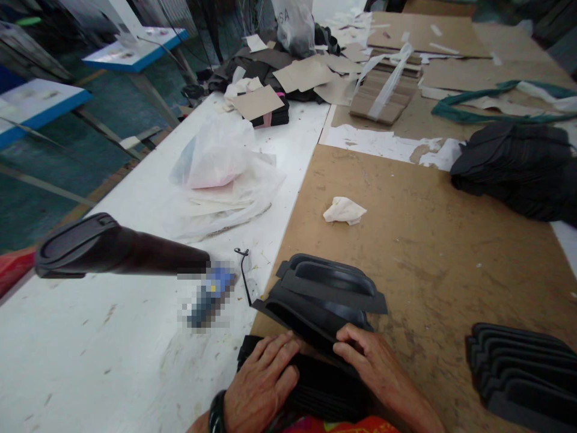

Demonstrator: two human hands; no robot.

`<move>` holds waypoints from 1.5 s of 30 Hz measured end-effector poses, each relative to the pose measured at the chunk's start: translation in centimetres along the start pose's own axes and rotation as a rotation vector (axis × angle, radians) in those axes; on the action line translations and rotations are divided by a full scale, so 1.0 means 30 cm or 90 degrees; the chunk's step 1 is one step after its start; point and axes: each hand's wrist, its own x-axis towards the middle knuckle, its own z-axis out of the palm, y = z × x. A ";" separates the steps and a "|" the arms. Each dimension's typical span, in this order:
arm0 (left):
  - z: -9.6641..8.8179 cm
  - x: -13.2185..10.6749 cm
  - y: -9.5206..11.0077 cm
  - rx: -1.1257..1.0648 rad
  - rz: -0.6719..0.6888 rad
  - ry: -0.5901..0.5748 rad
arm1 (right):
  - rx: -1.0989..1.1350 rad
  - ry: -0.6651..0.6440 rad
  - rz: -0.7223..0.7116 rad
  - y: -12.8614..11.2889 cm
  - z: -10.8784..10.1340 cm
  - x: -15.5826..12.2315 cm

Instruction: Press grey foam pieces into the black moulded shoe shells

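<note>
My left hand (261, 379) lies on a stack of black moulded pieces (311, 385) at the bottom of the view, its fingers curled over the stack's edge. My right hand (369, 361) grips the lower edge of a black moulded piece (318, 294) with a raised, handle-like ridge. That piece stands tilted up from the stack, and its underside is partly hidden. A further stack of similar black pieces (518, 373) lies on the brown hardboard to the right, apart from both hands.
A dark tapered nozzle (112, 249) juts in from the left, above the white table (90, 349). Nearby are a pixelated blue object (210, 294) and a thin black wire (243, 273). Farther off lie a plastic bag (220, 162), crumpled tissue (345, 210), black fabric (514, 168) and cardboard pieces (383, 96).
</note>
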 end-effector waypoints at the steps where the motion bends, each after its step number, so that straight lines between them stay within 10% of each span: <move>1: 0.000 0.000 0.001 0.003 0.001 0.003 | 0.001 -0.006 -0.009 0.001 -0.002 0.001; 15: 0.001 -0.005 0.009 0.017 -0.014 0.091 | -0.069 -0.033 -0.089 -0.001 -0.023 -0.023; 26: -0.014 0.017 -0.012 -0.070 0.039 0.022 | -0.099 -0.125 -0.158 0.038 0.010 -0.068; 33: -0.014 0.034 -0.027 -0.073 0.066 -0.038 | -0.190 0.333 -0.008 0.089 -0.143 0.094; 45: -0.022 0.050 -0.029 -0.051 0.065 -0.035 | -0.228 0.238 0.037 0.099 -0.216 0.197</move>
